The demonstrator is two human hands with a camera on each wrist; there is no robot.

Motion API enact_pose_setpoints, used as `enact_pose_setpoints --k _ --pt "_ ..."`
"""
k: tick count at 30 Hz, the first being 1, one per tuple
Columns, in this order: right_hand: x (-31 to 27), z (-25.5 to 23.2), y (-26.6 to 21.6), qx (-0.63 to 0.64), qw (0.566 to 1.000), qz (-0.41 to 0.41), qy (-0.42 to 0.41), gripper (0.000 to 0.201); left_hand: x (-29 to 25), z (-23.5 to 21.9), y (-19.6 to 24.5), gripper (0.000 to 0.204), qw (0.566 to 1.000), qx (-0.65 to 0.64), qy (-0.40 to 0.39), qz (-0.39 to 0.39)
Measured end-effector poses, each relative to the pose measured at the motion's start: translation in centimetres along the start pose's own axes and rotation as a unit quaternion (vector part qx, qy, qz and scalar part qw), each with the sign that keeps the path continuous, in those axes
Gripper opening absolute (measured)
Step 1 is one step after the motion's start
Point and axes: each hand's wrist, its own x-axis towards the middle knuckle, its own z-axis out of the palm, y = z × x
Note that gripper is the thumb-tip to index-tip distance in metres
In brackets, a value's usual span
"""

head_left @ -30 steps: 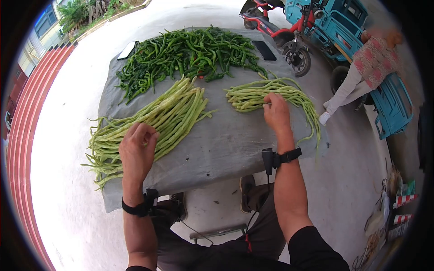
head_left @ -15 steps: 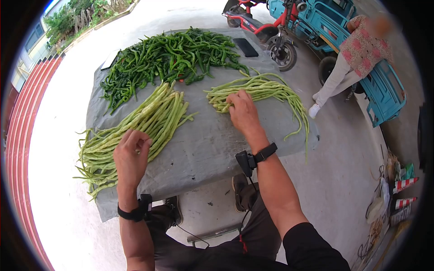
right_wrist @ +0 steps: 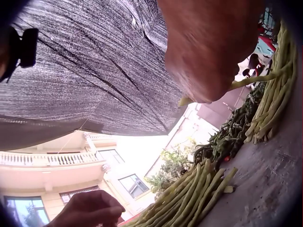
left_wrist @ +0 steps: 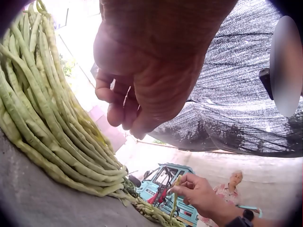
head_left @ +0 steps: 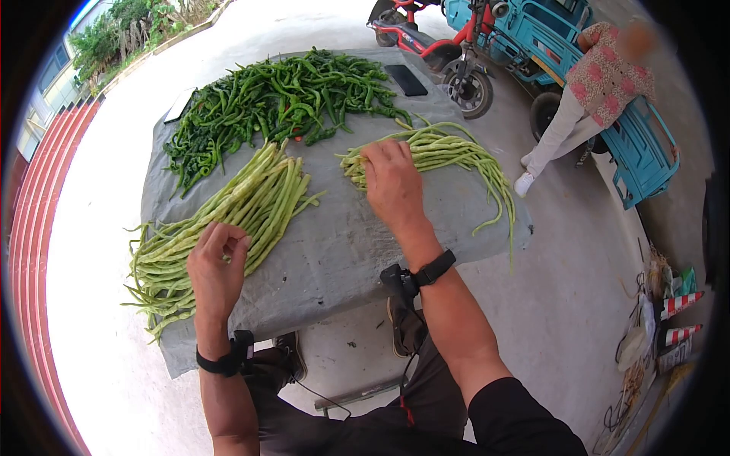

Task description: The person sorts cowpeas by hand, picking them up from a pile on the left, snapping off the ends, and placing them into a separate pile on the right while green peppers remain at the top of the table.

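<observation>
Two heaps of long green beans lie on the grey cloth (head_left: 334,251). My left hand (head_left: 217,262) is poised beside the larger left heap (head_left: 251,194), fingers loosely curled; in the left wrist view no bean shows in them. My right hand (head_left: 394,182) is over the near end of the smaller right heap (head_left: 449,148). It pinches one long bean (right_wrist: 253,80), whose pale end sticks out past the hand in the right wrist view. The left wrist view also shows that bean between thumb and fingers.
Green chili peppers (head_left: 281,95) are heaped along the far side, with a black phone (head_left: 406,80) and a white phone (head_left: 180,105) at either end. Beyond stand a red scooter (head_left: 449,53) and a blue three-wheeler (head_left: 532,38); a person (head_left: 593,91) is by it.
My right hand has moved left along the right heap to its near end and grips a bean there. My left hand has barely moved over the cloth; the head view has shifted.
</observation>
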Motion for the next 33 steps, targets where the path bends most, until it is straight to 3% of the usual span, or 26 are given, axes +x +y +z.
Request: enact_pose_setpoints --k 7,10,13,16,19,21,24,30,33 --pt "0.5 -0.7 -4.9 0.153 0.985 -0.085 0.005 0.019 0.0 0.6 0.0 0.009 0.999 -0.047 -0.005 -0.005" --pt "0.8 -0.9 -6.8 0.209 0.972 -0.107 0.005 0.022 0.0 0.8 0.9 0.006 0.993 -0.108 -0.033 -0.04" --pt "1.3 -1.7 -8.6 0.258 0.96 -0.11 -0.012 0.02 -0.3 1.7 0.5 0.017 0.967 -0.239 -0.066 -0.061" --pt "1.6 -4.3 -11.6 0.382 0.92 0.013 -0.09 0.017 -0.5 2.6 1.8 0.037 0.921 -0.373 -0.095 -0.063" --pt "1.4 -4.1 -12.1 0.535 0.843 0.008 -0.051 0.013 -0.9 3.3 2.8 0.039 0.874 -0.465 -0.136 -0.041" --pt "1.9 -5.0 -12.1 0.587 0.805 0.066 -0.055 0.014 -1.1 3.5 3.8 0.035 0.821 -0.542 -0.172 -0.047" --pt "2.4 -5.3 -10.8 0.619 0.773 0.136 -0.042 0.016 -1.1 2.6 3.6 0.035 0.793 -0.542 -0.264 -0.091" --pt "2.7 -4.4 -8.2 0.652 0.727 0.215 -0.017 0.017 -1.5 2.7 3.0 0.027 0.772 -0.563 -0.263 -0.13" --pt "2.7 -4.2 -7.7 0.654 0.723 0.22 -0.017 0.016 -1.4 2.5 3.0 0.027 0.788 -0.542 -0.262 -0.126"
